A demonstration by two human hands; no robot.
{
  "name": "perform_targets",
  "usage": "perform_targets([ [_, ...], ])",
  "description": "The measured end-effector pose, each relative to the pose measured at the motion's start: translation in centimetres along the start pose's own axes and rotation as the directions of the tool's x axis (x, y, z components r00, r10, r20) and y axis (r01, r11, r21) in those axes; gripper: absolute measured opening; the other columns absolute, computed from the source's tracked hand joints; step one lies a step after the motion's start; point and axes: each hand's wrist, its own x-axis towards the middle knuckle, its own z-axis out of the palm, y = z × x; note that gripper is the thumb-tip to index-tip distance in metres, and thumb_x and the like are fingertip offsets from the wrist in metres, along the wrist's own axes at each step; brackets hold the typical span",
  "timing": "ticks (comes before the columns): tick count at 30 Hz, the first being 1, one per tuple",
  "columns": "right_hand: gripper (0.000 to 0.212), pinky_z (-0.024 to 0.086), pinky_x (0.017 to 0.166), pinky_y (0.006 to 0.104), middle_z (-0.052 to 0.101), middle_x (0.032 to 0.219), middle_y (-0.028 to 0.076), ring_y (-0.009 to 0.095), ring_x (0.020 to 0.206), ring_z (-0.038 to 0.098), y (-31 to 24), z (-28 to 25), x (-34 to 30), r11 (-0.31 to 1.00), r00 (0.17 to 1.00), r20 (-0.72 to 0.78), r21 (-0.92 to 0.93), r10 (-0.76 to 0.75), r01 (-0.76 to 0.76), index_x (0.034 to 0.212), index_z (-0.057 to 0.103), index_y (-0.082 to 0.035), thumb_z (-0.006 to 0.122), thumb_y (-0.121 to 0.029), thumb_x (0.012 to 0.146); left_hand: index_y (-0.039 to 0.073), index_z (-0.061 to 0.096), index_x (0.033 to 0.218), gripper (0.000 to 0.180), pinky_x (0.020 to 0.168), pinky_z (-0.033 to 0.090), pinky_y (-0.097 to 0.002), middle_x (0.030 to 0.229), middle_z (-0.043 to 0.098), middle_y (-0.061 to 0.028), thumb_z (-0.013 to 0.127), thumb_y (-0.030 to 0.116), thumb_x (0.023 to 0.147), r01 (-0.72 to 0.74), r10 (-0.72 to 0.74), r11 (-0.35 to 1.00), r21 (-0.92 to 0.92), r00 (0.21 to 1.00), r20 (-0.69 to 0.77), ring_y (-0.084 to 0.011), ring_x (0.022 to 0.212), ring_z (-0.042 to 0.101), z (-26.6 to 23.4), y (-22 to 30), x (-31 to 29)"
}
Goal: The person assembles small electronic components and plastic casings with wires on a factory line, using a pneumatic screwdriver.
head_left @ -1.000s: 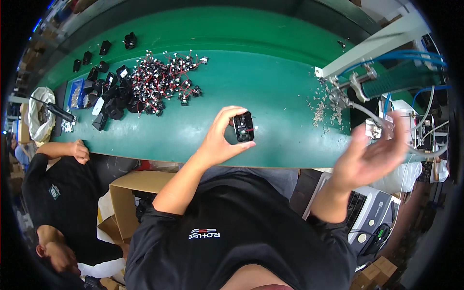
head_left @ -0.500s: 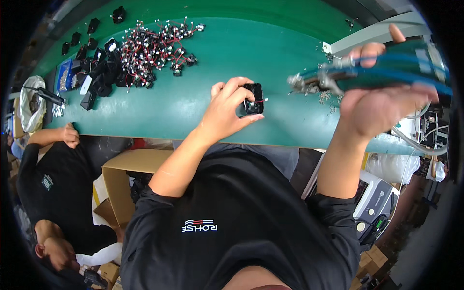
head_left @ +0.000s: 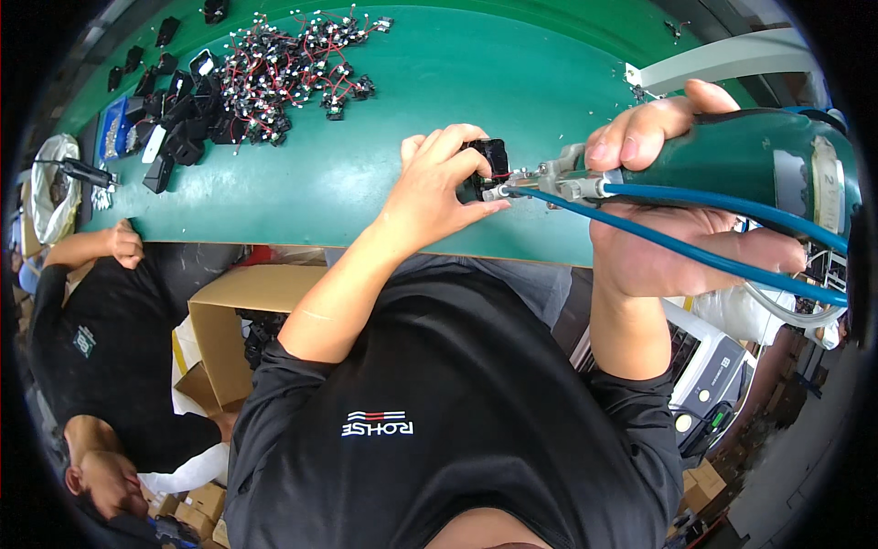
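My left hand (head_left: 425,183) grips a small black plastic housing (head_left: 497,157) on the green table, fingers over its left side and thumb below. A short red wire shows at the housing's right side. My right hand (head_left: 645,247) is wrapped around the thick green body of a powered screwdriver (head_left: 754,151), held nearly level. Its metal head (head_left: 558,178) points left and meets the housing near my left fingertips; whether the tip touches inside is hidden. Two blue hoses (head_left: 672,192) run along the screwdriver toward the right.
Small black parts with red wires (head_left: 293,78) lie heaped at the far left, beside black housings (head_left: 187,128) and a blue bin (head_left: 114,128). A pale metal arm (head_left: 722,57) stands at the far right. Another person (head_left: 114,339) sits at left, near a cardboard box (head_left: 242,291).
My right hand has brought the screwdriver left, its head now at the housing. My left hand has shifted slightly away from me with the housing, which now sits tilted.
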Motion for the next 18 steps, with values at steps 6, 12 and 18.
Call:
perform_targets([
  [6,0.12,0.057,0.064,0.0359,0.064,0.084,0.014,0.025,0.069,0.065,0.39,-0.17,-0.32,0.999,1.0,0.009,0.034,0.016,-0.016,0.136,0.051,0.006,0.03,-0.098,0.079,0.015,0.062,0.089,0.041,0.097,0.033,-0.0415,0.122,0.059,-0.0028,0.093,0.029,0.066,0.003,-0.003,1.0,-0.005,1.0,-0.002,-0.0231,0.113,0.057,-0.11,0.11,0.1],
  [12,0.12,0.056,0.066,0.0359,0.064,0.086,0.014,0.026,0.073,0.066,0.4,-0.17,-0.86,0.996,0.997,-0.052,0.072,0.063,-0.059,0.134,0.052,0.004,0.033,-0.099,0.076,0.014,0.063,0.088,0.04,0.095,0.034,-0.0398,0.121,0.06,-0.0031,0.093,0.028,0.065,-0.011,0.011,1.0,-0.006,1.0,-0.024,-0.0235,0.112,0.057,0.24,-0.14,0.1],
  [18,0.117,0.055,0.07,0.0371,0.064,0.091,0.015,0.027,0.074,0.065,0.27,-0.76,-0.53,0.952,0.979,0.051,0.229,0.197,-0.203,0.135,0.051,0.002,0.039,-0.098,0.076,0.014,0.064,0.091,0.042,0.095,0.036,-0.0396,0.121,0.06,-0.0036,0.094,0.026,0.064,-0.032,0.032,0.999,0.002,0.999,-0.017,-0.0248,0.112,0.057,0.22,-0.12,0.18],
])
